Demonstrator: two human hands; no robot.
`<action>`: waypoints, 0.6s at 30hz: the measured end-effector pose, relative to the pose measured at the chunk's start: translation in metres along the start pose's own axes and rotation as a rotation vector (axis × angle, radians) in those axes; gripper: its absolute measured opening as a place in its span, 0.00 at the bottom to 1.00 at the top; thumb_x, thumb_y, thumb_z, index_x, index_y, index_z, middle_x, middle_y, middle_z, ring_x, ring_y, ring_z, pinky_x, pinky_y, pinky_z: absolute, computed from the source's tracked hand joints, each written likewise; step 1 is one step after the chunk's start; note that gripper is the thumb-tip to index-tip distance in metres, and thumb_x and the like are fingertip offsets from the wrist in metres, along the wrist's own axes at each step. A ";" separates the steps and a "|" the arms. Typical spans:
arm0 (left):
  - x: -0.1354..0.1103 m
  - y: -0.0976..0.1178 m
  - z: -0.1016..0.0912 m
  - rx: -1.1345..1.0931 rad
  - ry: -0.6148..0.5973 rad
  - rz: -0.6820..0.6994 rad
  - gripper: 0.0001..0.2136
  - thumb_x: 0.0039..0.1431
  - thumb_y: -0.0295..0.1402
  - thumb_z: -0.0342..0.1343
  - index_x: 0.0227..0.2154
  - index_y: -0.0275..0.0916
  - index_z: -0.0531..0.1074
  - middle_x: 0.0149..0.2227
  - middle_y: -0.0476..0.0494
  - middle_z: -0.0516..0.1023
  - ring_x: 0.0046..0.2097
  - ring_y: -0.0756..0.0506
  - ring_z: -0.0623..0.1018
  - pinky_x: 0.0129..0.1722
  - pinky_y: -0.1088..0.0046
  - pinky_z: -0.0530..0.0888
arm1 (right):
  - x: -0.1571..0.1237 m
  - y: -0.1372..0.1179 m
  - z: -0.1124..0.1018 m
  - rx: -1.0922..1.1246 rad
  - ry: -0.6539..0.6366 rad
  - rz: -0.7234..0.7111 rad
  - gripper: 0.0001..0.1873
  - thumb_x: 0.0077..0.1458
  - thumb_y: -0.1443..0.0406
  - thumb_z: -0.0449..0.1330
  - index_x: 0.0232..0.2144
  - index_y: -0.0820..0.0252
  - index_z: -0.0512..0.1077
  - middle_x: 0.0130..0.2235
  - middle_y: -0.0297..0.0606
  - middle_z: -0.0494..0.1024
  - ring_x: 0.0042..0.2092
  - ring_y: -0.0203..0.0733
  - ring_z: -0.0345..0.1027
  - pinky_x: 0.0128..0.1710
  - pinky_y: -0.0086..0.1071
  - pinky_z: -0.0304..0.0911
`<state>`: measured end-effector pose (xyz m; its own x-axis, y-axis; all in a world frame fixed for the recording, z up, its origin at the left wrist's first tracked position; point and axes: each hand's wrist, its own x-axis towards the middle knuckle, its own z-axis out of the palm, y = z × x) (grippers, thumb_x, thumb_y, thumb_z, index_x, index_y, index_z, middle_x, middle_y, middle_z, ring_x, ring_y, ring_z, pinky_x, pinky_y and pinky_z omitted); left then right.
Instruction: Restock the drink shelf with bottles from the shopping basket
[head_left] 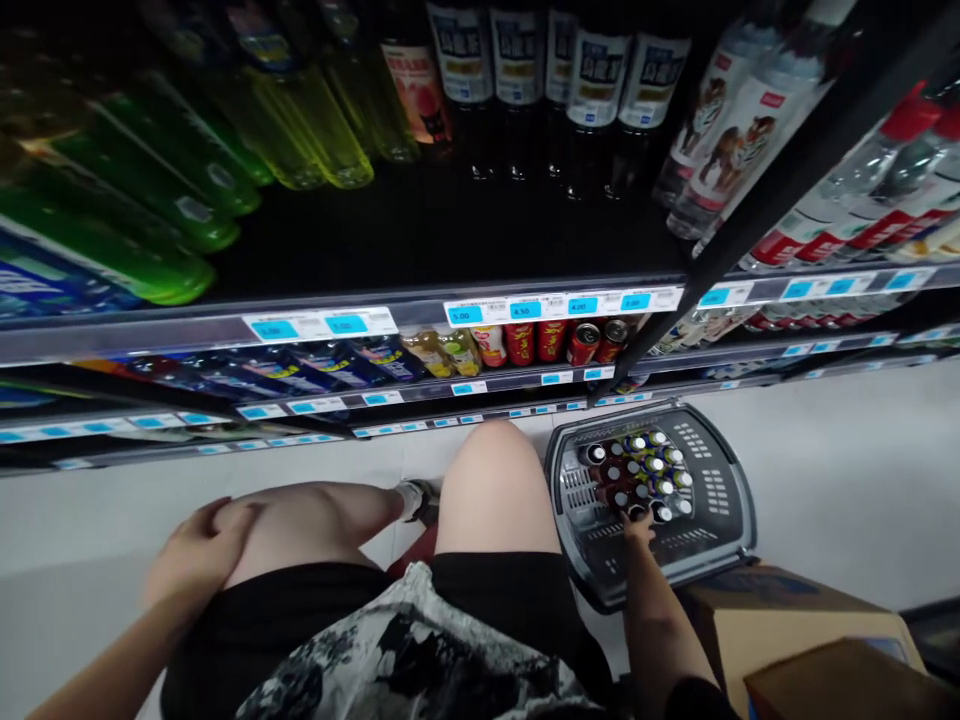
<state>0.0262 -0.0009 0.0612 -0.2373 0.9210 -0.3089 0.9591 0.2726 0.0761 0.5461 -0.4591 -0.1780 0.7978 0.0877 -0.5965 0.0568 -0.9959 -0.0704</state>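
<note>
My left hand (201,548) lies on my left knee, its fingers stretched over the skin and holding nothing. My right hand (640,528) reaches down into a dark grey shopping basket (727,470) on the floor. Its fingers are closed around the top of a dark bottle (637,512) at the near edge of a group; the hand hides part of it. Several other drink bottles (655,465) stand upright and close together there, some with white caps and yellow-blue labels, others with dark brown bodies.
A black store shelf (450,230) with price tags spans the view ahead. It bears green bottles (180,205), dark bottles with white labels (596,75), clear bottles with tiger pictures (739,140) and red cans (551,340) lower down. Cardboard boxes (802,610) stand at right behind the basket.
</note>
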 end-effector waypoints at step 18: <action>-0.019 0.044 0.003 0.027 0.012 0.150 0.36 0.63 0.53 0.52 0.67 0.34 0.67 0.65 0.24 0.69 0.62 0.23 0.72 0.61 0.44 0.69 | -0.035 -0.002 -0.024 -0.085 -0.095 0.061 0.18 0.72 0.57 0.58 0.56 0.63 0.71 0.49 0.44 0.80 0.46 0.44 0.77 0.49 0.41 0.73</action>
<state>0.0737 -0.0073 0.0674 -0.0930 0.9542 -0.2842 0.9876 0.1246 0.0953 0.5322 -0.4604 -0.1379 0.7414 0.0242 -0.6706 0.0634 -0.9974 0.0341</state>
